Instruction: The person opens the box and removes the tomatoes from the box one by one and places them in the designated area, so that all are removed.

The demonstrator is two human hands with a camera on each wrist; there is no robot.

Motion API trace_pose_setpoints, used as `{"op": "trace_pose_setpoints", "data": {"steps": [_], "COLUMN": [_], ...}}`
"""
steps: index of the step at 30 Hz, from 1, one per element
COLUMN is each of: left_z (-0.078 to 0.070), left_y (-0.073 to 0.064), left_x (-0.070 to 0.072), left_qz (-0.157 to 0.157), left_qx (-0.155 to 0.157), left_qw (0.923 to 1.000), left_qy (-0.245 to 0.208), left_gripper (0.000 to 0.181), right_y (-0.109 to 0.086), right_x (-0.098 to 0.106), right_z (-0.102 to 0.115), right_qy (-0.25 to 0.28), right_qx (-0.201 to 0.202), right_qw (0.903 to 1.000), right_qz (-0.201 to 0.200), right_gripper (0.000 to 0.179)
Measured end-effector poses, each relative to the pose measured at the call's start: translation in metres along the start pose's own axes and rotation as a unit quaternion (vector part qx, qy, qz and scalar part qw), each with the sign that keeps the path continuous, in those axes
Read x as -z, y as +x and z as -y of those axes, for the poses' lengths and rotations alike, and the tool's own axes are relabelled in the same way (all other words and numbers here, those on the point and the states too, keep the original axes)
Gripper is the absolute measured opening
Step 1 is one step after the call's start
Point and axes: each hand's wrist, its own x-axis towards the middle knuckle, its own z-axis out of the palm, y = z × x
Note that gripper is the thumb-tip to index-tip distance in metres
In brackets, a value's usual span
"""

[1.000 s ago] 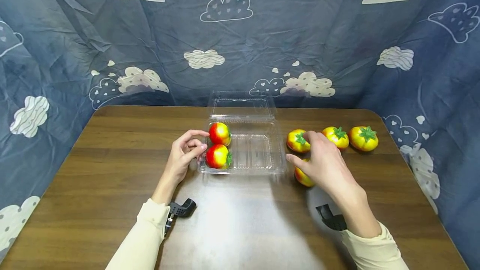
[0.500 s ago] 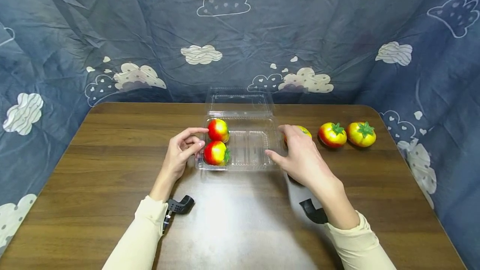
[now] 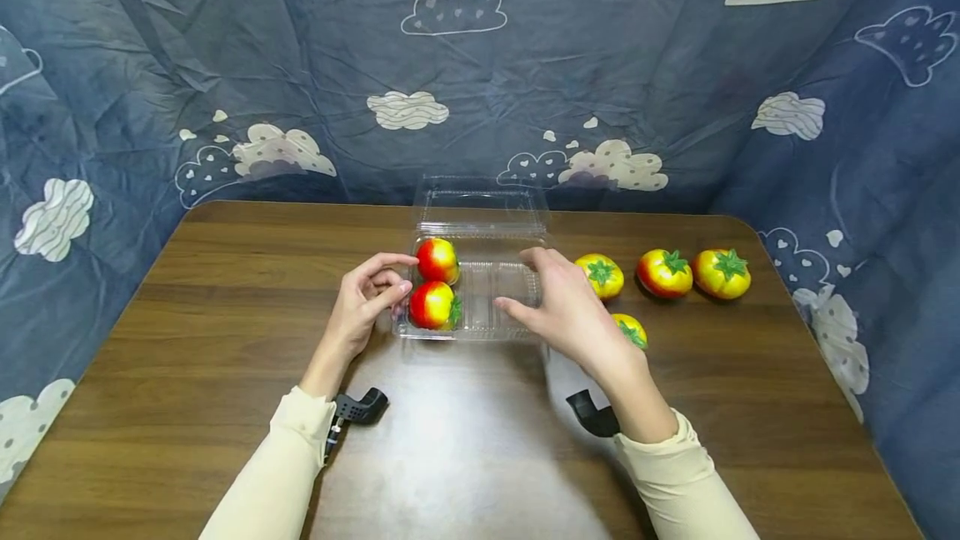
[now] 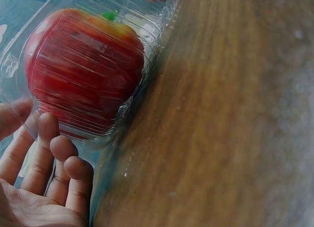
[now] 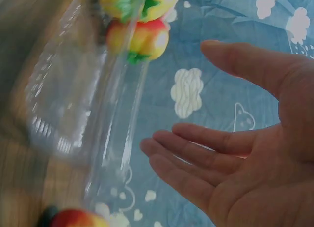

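Note:
In the head view a clear plastic clamshell box (image 3: pixel 498 327) stands with its lid raised at the back. Along its left side sit two red-and-yellow tomato-like fruits (image 3: pixel 437 261) with green leafy tops. My left hand (image 3: pixel 360 302) steadies the box's left side, its relaxed fingers right at the wall. Through that wall the left wrist view shows one red fruit (image 4: pixel 86 65) close up. Over the right part of the box is my right hand (image 3: pixel 570 307), fingers spread and thumb apart. Nothing lies between those fingers in the right wrist view, where the palm (image 5: pixel 260 183) shows.
Right of the box, several similar fruits lie on the brown wooden table (image 3: pixel 225 340): one fruit (image 3: pixel 600 276) beside it, one nearer fruit (image 3: pixel 632 330) partly behind the right hand, and others (image 3: pixel 722 273) farther right. A blue cloud-print cloth (image 3: pixel 322 65) hangs behind.
My right hand has moved left from above the loose fruits to over the box, empty, uncovering the fruits beside it. The left hand has stayed at the box's left side.

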Motion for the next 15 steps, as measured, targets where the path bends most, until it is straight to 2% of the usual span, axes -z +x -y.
{"op": "trace_pose_setpoints", "data": {"steps": [6, 15], "left_z": [0.003, -0.002], "left_y": [-0.004, 0.002], "left_x": [-0.001, -0.001], "left_qz": [0.005, -0.003], "left_qx": [0.016, 0.007], "left_qw": [0.9999, 1.0], "left_qy": [0.003, -0.001], "left_gripper": [0.033, 0.032], "right_y": [0.012, 0.029], "right_x": [-0.013, -0.039], "right_z": [0.016, 0.027], "right_qy": [0.019, 0.036], "right_qx": [0.003, 0.038], "right_qw": [0.9994, 0.9983], "right_qz": [0.027, 0.028], "right_gripper": [0.076, 0.071]}}
